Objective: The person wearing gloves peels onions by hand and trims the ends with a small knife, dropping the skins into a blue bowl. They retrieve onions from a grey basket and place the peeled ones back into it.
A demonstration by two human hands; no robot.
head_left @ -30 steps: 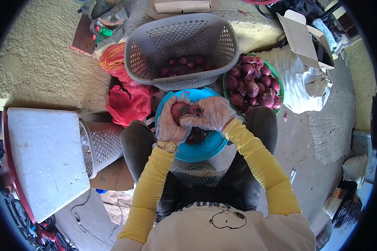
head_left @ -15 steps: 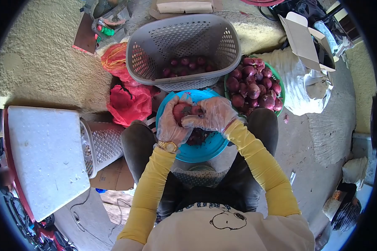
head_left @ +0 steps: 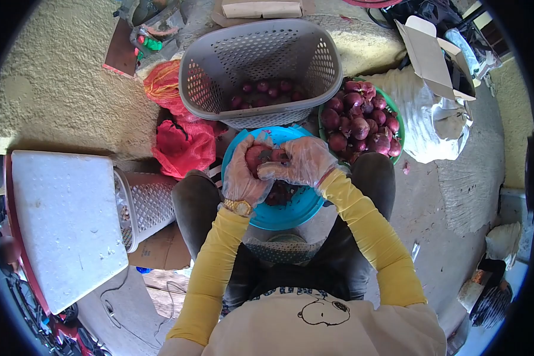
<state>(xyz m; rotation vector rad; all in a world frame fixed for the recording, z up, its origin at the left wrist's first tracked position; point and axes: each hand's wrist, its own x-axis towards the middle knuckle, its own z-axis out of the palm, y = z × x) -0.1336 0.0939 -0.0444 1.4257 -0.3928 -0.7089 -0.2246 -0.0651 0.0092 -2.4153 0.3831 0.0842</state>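
My left hand (head_left: pixel 244 176), in a clear plastic glove, is wrapped round a red onion (head_left: pixel 257 158) above a blue basin (head_left: pixel 291 217). Close against the onion's right side, my right hand (head_left: pixel 302 162), also gloved, has its thumb and fingers pinched together on something reddish that I cannot make out clearly. Dark onion skins (head_left: pixel 280 193) lie in the basin below. To the right, a green basket (head_left: pixel 402 132) is heaped with red onions (head_left: pixel 360 128). Several more onions show at the bottom of the grey perforated basket (head_left: pixel 261 111) beyond the basin.
Red mesh sacks (head_left: pixel 185 148) lie left of the basin. A white foam lid (head_left: pixel 65 225) and a tipped perforated basket (head_left: pixel 154 203) are further left. At the right stand a white sack (head_left: pixel 424 133) and an open cardboard box (head_left: pixel 427 56).
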